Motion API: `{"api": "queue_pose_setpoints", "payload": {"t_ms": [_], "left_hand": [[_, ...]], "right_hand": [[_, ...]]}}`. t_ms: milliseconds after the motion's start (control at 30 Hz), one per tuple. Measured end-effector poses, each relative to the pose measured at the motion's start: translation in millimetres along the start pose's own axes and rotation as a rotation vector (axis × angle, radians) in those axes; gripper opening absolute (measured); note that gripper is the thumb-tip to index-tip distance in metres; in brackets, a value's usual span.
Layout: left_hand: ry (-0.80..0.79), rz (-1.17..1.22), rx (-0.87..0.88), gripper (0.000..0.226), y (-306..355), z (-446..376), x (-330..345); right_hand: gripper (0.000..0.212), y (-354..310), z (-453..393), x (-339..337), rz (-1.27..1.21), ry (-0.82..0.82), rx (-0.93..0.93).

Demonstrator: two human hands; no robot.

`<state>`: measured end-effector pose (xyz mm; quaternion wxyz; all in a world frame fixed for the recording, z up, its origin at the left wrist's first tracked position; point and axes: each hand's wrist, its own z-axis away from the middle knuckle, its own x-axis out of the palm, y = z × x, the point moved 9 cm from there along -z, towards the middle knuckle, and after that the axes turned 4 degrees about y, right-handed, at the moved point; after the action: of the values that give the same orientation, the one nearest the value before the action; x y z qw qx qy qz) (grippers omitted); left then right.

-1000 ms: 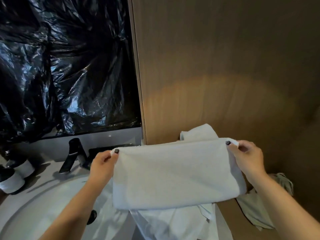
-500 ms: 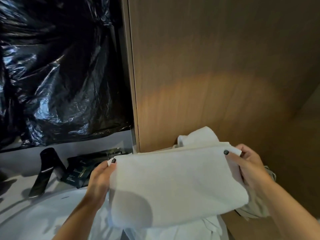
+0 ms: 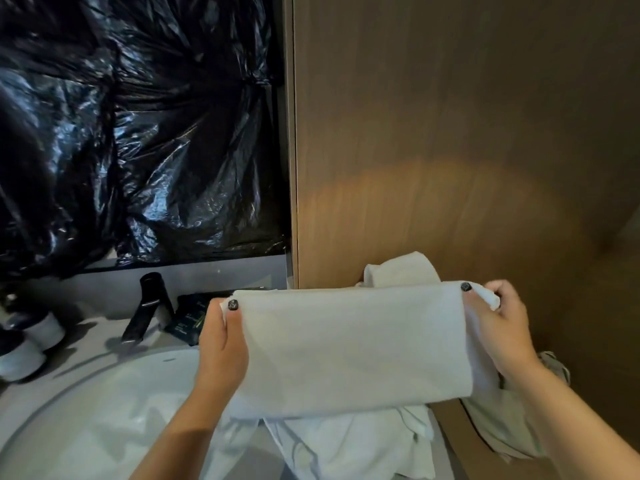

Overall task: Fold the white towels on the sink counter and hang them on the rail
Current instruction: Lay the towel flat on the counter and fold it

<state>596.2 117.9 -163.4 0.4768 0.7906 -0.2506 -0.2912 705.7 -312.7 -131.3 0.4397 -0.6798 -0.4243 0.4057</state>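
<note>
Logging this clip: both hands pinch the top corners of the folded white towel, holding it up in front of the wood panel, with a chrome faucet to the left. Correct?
Not quite. The head view shows the faucet is black, not chrome. The rest holds: the left hand and right hand pinch the top corners of the folded white towel in front of the wood panel.

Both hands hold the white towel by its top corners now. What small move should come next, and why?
Probably bring the left hand across to the right hand, halving the towel. It hangs flat and stretched between both pinched corners, looks too wide, and no rail is in view.
</note>
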Motion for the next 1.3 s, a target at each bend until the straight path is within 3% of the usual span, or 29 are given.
{"api": "queue_pose_setpoints", "payload": {"t_ms": [200, 367, 533, 700, 1000, 1200, 1300], "left_hand": [[0.095, -0.115, -0.03, 0.025, 12, 65, -43], [0.126, -0.217, -0.167, 0.027, -20, 129, -89], [0.021, -0.39, -0.272, 0.029, -82, 178, -121], [-0.064, -0.449, -0.415, 0.028, -144, 203, -130], [-0.105, -0.537, -0.393, 0.025, -195, 163, -165], [-0.274, -0.62, -0.341, 0.025, -207, 122, -163], [-0.282, -0.639, -0.254, 0.024, -189, 108, -150]], "right_hand": [[0.023, -11, 46, -24, -0.035, -0.043, -0.025], [0.023, 17, 95, -23, 0.065, -0.117, 0.006], [0.027, 93, 180, -9, 0.138, -0.272, 0.169], [0.023, 139, 247, -2, 0.264, -0.318, 0.287], [0.028, 121, 273, 48, 0.407, -0.218, 0.232], [0.023, 107, 264, 84, 0.57, -0.067, 0.192], [0.019, 77, 276, 89, 0.787, 0.084, 0.021]]}}
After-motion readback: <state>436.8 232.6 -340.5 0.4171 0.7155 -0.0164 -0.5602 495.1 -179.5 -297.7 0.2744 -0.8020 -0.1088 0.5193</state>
